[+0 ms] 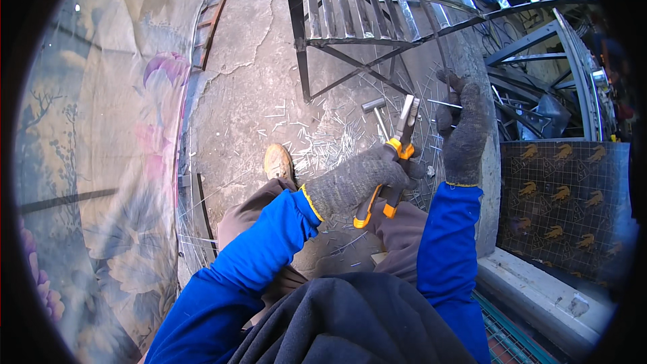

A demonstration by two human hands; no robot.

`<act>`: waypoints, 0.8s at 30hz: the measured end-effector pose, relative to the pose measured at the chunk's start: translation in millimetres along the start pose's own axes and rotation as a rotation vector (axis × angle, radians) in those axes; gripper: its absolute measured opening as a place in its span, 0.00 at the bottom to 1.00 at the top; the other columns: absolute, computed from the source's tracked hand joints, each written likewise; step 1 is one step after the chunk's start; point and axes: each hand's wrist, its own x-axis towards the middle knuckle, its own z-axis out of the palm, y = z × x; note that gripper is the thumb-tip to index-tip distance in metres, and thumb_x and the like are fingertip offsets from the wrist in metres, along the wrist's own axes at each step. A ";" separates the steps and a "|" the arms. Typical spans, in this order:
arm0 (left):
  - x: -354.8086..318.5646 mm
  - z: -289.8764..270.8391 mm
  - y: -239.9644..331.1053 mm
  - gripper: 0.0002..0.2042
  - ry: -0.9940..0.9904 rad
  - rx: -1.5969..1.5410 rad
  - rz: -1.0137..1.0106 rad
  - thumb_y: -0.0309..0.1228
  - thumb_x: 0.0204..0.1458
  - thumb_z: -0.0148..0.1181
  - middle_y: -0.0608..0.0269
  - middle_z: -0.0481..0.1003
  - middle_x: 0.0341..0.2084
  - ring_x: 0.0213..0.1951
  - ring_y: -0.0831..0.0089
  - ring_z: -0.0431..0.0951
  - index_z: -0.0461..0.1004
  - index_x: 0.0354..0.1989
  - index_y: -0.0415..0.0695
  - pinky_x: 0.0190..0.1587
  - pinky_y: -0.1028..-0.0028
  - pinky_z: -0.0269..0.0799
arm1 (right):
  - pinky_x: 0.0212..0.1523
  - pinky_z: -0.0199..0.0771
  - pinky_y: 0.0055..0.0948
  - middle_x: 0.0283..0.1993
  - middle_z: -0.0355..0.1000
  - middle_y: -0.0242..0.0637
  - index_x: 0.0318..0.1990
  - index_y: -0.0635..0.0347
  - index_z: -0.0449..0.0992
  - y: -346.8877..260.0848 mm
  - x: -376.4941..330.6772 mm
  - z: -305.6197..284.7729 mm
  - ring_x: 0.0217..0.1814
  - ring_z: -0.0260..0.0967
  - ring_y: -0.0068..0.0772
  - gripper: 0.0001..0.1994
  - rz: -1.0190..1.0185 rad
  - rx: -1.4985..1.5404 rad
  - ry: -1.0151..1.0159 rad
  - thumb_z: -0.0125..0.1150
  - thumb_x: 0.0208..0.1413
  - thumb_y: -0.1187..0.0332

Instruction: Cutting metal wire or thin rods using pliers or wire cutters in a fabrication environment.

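My left hand (367,178), in a grey knit work glove, is closed around pliers (406,118) with black and orange handles. Their metal jaws point away from me, and the handle ends stick out below the glove. To the right, my right hand (464,125) wears a darker glove and has its fingers curled round a thin metal rod (446,104). The rod's bright end sticks out leftward, close to the jaws but apart from them. A hammer (379,114) lies on the floor just beyond the pliers, among several short cut metal pieces (323,138).
A slatted metal frame (357,44) on crossed legs stands ahead. Metal framing (539,47) and a dark patterned panel (556,205) line the right, beside a concrete ledge (539,290). Flowered cloth (114,162) hangs at left. A small rusty ladder-like frame (214,23) lies beyond it.
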 end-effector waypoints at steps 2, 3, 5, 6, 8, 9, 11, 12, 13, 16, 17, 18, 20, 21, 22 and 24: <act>2.4 -8.3 -6.2 0.26 -0.084 0.132 -0.029 0.24 0.50 0.55 0.55 0.74 0.50 0.49 0.68 0.76 0.64 0.60 0.33 0.55 0.72 0.69 | 0.17 0.46 0.14 0.19 0.58 0.19 0.50 0.64 0.77 0.7 -0.4 -0.3 0.17 0.50 0.09 0.24 0.012 -0.019 -0.003 0.43 0.68 0.51; 4.0 -11.9 -11.1 0.26 -0.086 0.132 -0.029 0.24 0.50 0.55 0.55 0.74 0.50 0.49 0.68 0.76 0.64 0.60 0.33 0.55 0.72 0.69 | 0.17 0.46 0.14 0.20 0.59 0.19 0.50 0.63 0.77 1.2 0.0 -2.3 0.18 0.51 0.09 0.23 0.017 -0.005 -0.026 0.45 0.68 0.52; 5.0 -16.6 -20.6 0.18 -0.077 0.490 0.129 0.25 0.49 0.57 0.55 0.74 0.48 0.46 0.70 0.77 0.73 0.49 0.32 0.52 0.74 0.71 | 0.17 0.46 0.14 0.21 0.60 0.19 0.49 0.62 0.77 4.2 0.5 -4.6 0.18 0.52 0.09 0.22 0.021 0.008 -0.048 0.47 0.67 0.53; 3.6 -15.9 -19.3 0.18 -0.080 0.490 0.127 0.25 0.49 0.57 0.55 0.74 0.48 0.46 0.70 0.77 0.73 0.49 0.32 0.52 0.74 0.71 | 0.17 0.46 0.14 0.22 0.61 0.19 0.49 0.62 0.77 9.4 1.2 -5.6 0.19 0.52 0.09 0.21 0.033 0.040 -0.050 0.47 0.67 0.53; 0.0 -13.1 -15.2 0.10 -0.024 0.445 0.026 0.24 0.49 0.57 0.52 0.74 0.48 0.44 0.71 0.77 0.77 0.38 0.32 0.49 0.75 0.72 | 0.17 0.46 0.14 0.23 0.61 0.20 0.49 0.61 0.78 22.0 3.0 -10.6 0.19 0.52 0.08 0.20 0.045 0.071 -0.049 0.48 0.67 0.54; 2.7 -17.5 -21.3 0.10 -0.024 0.446 0.027 0.24 0.49 0.57 0.52 0.74 0.48 0.44 0.71 0.77 0.77 0.38 0.32 0.49 0.75 0.72 | 0.23 0.58 0.17 0.28 0.67 0.27 0.51 0.63 0.76 28.3 4.7 -15.0 0.24 0.60 0.15 0.16 -0.018 -0.094 -0.074 0.49 0.66 0.62; 8.3 -34.3 -38.4 0.08 -0.106 0.594 0.359 0.25 0.49 0.56 0.54 0.76 0.39 0.36 0.72 0.77 0.77 0.32 0.32 0.42 0.77 0.74 | 0.30 0.70 0.20 0.33 0.72 0.35 0.54 0.64 0.73 42.3 5.3 -14.8 0.30 0.68 0.21 0.13 -0.079 -0.244 -0.111 0.50 0.65 0.71; 7.9 -32.3 -33.9 0.08 -0.103 0.592 0.358 0.25 0.49 0.56 0.54 0.76 0.39 0.36 0.72 0.77 0.77 0.32 0.32 0.42 0.77 0.74 | 0.34 0.73 0.22 0.38 0.73 0.39 0.54 0.66 0.72 49.2 4.6 -17.0 0.33 0.71 0.25 0.13 -0.217 -0.425 -0.138 0.51 0.64 0.73; 9.8 -22.8 -23.8 0.07 -0.049 0.474 0.191 0.26 0.49 0.57 0.57 0.76 0.34 0.32 0.73 0.77 0.76 0.30 0.33 0.39 0.78 0.74 | 0.39 0.77 0.25 0.43 0.73 0.44 0.55 0.67 0.71 48.2 4.3 -22.3 0.37 0.74 0.30 0.14 -0.359 -0.618 -0.155 0.52 0.63 0.76; 3.1 0.3 0.0 0.07 0.013 0.285 0.039 0.28 0.48 0.58 0.61 0.75 0.26 0.25 0.74 0.75 0.74 0.29 0.35 0.34 0.78 0.73 | 0.40 0.77 0.28 0.45 0.74 0.46 0.56 0.66 0.71 40.9 4.1 -21.8 0.41 0.75 0.35 0.15 -0.181 -0.528 -0.167 0.53 0.63 0.74; 0.7 3.3 4.2 0.07 0.020 0.214 0.055 0.28 0.48 0.58 0.63 0.73 0.22 0.22 0.75 0.74 0.73 0.30 0.37 0.33 0.79 0.73 | 0.40 0.77 0.28 0.45 0.74 0.46 0.56 0.66 0.71 45.2 6.5 -22.0 0.41 0.75 0.35 0.15 -0.180 -0.526 -0.169 0.53 0.63 0.74; -0.3 4.2 6.6 0.07 0.019 0.213 0.056 0.28 0.48 0.58 0.63 0.73 0.22 0.22 0.75 0.74 0.73 0.30 0.37 0.33 0.79 0.73 | 0.43 0.77 0.30 0.47 0.74 0.46 0.57 0.65 0.71 46.9 10.1 -20.8 0.44 0.75 0.36 0.15 -0.317 -0.521 -0.178 0.53 0.63 0.73; -1.0 4.4 10.3 0.09 0.124 0.209 -0.008 0.29 0.48 0.59 0.64 0.72 0.25 0.25 0.76 0.75 0.70 0.36 0.40 0.33 0.78 0.73 | 0.47 0.76 0.31 0.49 0.74 0.46 0.57 0.64 0.71 44.6 10.7 -21.5 0.48 0.75 0.36 0.16 -0.456 -0.519 -0.184 0.54 0.63 0.72; -6.2 -3.3 11.0 0.09 0.150 0.209 -0.006 0.29 0.48 0.59 0.64 0.72 0.25 0.25 0.76 0.75 0.70 0.36 0.40 0.33 0.78 0.73 | 0.50 0.74 0.31 0.50 0.74 0.46 0.56 0.63 0.72 35.5 6.3 -5.8 0.50 0.74 0.36 0.16 -0.296 -0.317 -0.201 0.55 0.63 0.71; -5.5 -5.4 11.7 0.11 0.140 0.108 0.034 0.29 0.48 0.59 0.65 0.72 0.26 0.26 0.76 0.75 0.69 0.39 0.41 0.33 0.77 0.74 | 0.53 0.73 0.31 0.51 0.74 0.46 0.56 0.62 0.72 23.3 3.2 -3.3 0.53 0.73 0.35 0.16 -0.142 -0.142 -0.200 0.57 0.62 0.70; -7.7 -7.6 15.9 0.13 0.130 0.008 0.075 0.29 0.49 0.59 0.66 0.71 0.27 0.28 0.76 0.75 0.68 0.42 0.43 0.33 0.77 0.74 | 0.54 0.72 0.31 0.51 0.74 0.45 0.55 0.62 0.73 15.7 0.2 -7.7 0.53 0.73 0.34 0.15 -0.141 -0.313 -0.253 0.58 0.61 0.70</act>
